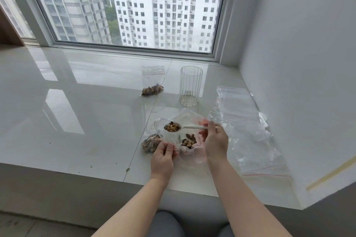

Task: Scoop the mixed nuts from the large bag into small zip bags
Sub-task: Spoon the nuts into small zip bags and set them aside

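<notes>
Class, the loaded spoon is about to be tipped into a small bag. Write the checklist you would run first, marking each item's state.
1. White plastic spoon loaded with nuts: ok.
2. Right hand grips the spoon handle: ok.
3. Left hand pinches the small clear zip bag: ok.
4. Small bag's mouth open under the spoon: cannot tell.
5. Large clear bag of mixed nuts holds more nuts: ok.
6. Spare empty zip bags lie alongside: ok.
</notes>
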